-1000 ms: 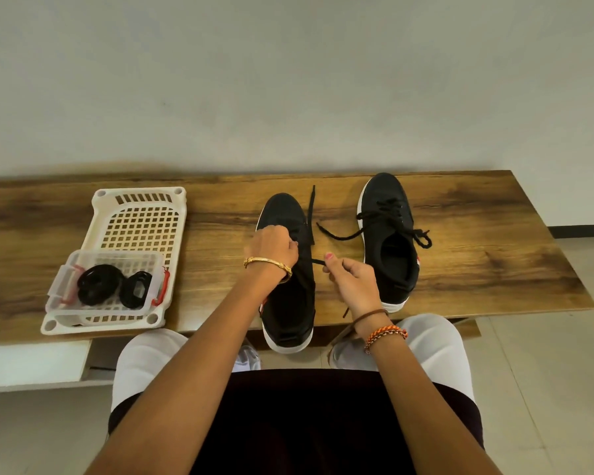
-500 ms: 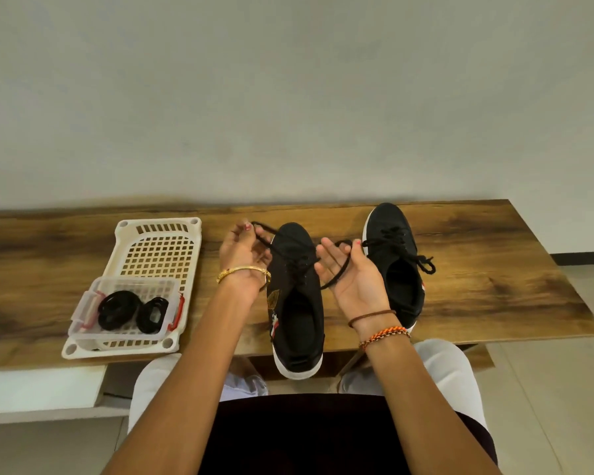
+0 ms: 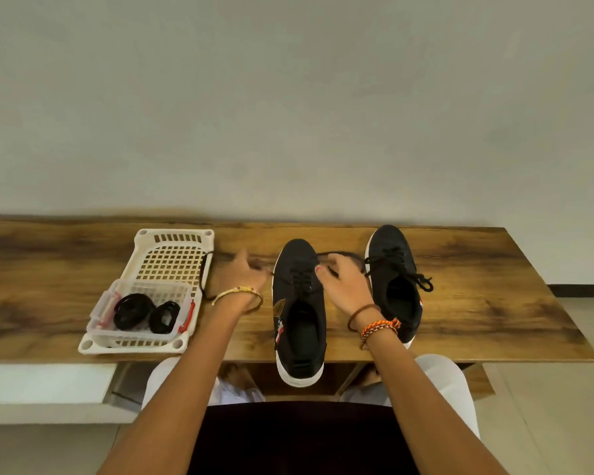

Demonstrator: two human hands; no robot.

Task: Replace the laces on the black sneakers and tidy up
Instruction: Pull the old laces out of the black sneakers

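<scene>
The left hand (image 3: 242, 275) pinches one end of a black lace (image 3: 204, 275), drawn out toward nine o'clock over the edge of a white basket (image 3: 175, 240). The right hand (image 3: 343, 282) grips the other end at about one o'clock from the near sneaker (image 3: 300, 317), which lies between both hands on the wooden table (image 3: 494, 303). A second sneaker (image 3: 395, 279) stands just at three o'clock, laced. Coiled laces (image 3: 146, 311) sit in a clear box (image 3: 100, 323) inside the basket.

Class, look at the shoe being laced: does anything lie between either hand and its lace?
Nothing visible does. The left hand already holds one end of the lace, pulled out toward the white tray. The right hand holds the other end over the near shoe.
</scene>
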